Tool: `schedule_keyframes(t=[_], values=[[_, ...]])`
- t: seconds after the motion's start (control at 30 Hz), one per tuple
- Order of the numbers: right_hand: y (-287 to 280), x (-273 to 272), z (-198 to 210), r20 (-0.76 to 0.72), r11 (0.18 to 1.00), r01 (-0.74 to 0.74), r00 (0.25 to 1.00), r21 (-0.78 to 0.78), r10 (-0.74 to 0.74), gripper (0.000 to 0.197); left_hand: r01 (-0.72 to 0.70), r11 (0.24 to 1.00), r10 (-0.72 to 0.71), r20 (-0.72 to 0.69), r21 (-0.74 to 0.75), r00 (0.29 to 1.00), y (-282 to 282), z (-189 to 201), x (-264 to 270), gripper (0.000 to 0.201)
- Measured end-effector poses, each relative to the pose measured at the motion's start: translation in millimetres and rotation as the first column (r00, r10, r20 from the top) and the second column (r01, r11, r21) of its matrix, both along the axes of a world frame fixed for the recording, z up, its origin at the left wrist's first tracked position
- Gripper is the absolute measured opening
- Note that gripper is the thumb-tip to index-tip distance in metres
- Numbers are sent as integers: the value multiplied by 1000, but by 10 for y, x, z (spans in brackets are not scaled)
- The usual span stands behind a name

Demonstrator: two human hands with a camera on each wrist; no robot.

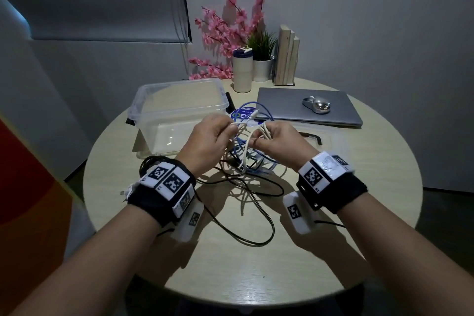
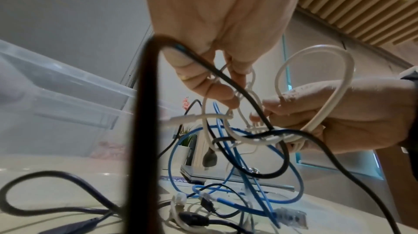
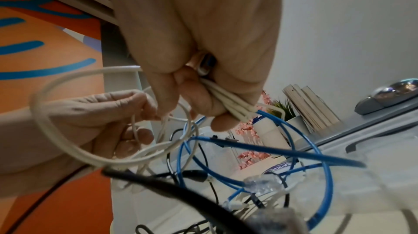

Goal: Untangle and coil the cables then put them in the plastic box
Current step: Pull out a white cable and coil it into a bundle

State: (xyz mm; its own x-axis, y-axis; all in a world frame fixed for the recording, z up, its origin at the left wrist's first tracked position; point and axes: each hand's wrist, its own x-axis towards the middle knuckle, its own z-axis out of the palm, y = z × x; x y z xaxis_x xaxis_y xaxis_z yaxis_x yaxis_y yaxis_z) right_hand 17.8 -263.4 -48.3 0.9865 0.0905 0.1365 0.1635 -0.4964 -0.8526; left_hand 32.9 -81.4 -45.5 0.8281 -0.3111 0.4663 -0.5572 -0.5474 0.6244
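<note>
A tangle of white, blue and black cables hangs between my hands above the middle of the round table. My left hand (image 1: 225, 131) (image 2: 226, 91) pinches a thin white cable (image 1: 245, 146) near its plug. My right hand (image 1: 261, 136) (image 3: 210, 105) grips several folded strands of the white cable (image 3: 228, 102), and a white loop (image 2: 348, 62) sticks out behind it. Loops of the blue cable (image 1: 252, 105) (image 3: 316, 155) run through the bundle. The black cable (image 1: 269, 228) (image 2: 144, 130) trails over the table toward me. The clear plastic box (image 1: 159, 133) (image 2: 68, 84) stands open at the back left.
A closed laptop (image 1: 307, 113) with a silver mouse (image 1: 316, 105) lies at the back right. A tumbler (image 1: 242, 72), a potted plant (image 1: 261, 69), pink flowers and books (image 1: 286, 56) stand at the far edge. A clear lid with a dark handle (image 1: 311, 134) lies right of my hands.
</note>
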Motion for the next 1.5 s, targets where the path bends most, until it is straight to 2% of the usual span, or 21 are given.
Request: schedule_keyframes(t=[0.17,0.23,0.37,0.47,0.57,0.7,0.8,0.93,1.0,1.17,1.33,1.5], values=[[36,28,29,45,998,11,999,58,-13,25,25,988,-37,-78,-153,996,-74,117,-78,20],[7,27,80,56,996,9,998,87,-14,21,-3,985,-14,-99,-172,995,-64,149,-64,22],[-56,0,192,95,993,-20,995,112,9,21,-54,990,20,-254,-129,967,-15,151,-15,25],[-44,-17,232,107,995,-43,994,93,33,21,-65,982,22,-232,-177,972,-7,153,-27,7],[-11,-18,234,103,988,-72,993,134,58,16,4,954,-58,-171,-300,983,-25,189,-81,17],[44,-75,264,102,973,-112,990,202,92,8,55,930,-136,-202,-362,970,-78,219,-125,18],[67,-61,237,118,959,-117,989,260,88,16,54,906,-167,-238,-420,957,-95,214,-127,17],[88,-2,168,171,978,-99,983,185,67,12,55,897,-193,-276,-439,942,-114,211,-138,26],[89,22,152,184,983,-72,982,170,40,12,64,887,-206,-269,-457,941,-105,199,-123,24],[6,110,167,143,990,67,986,125,-84,29,138,910,-248,-248,-391,937,-62,190,-126,23],[40,25,220,97,973,-102,992,207,83,9,139,910,-263,-287,-390,921,-94,190,-132,17],[-20,37,249,78,976,-140,989,169,129,10,60,929,-168,-272,-364,948,-49,128,-66,17]])
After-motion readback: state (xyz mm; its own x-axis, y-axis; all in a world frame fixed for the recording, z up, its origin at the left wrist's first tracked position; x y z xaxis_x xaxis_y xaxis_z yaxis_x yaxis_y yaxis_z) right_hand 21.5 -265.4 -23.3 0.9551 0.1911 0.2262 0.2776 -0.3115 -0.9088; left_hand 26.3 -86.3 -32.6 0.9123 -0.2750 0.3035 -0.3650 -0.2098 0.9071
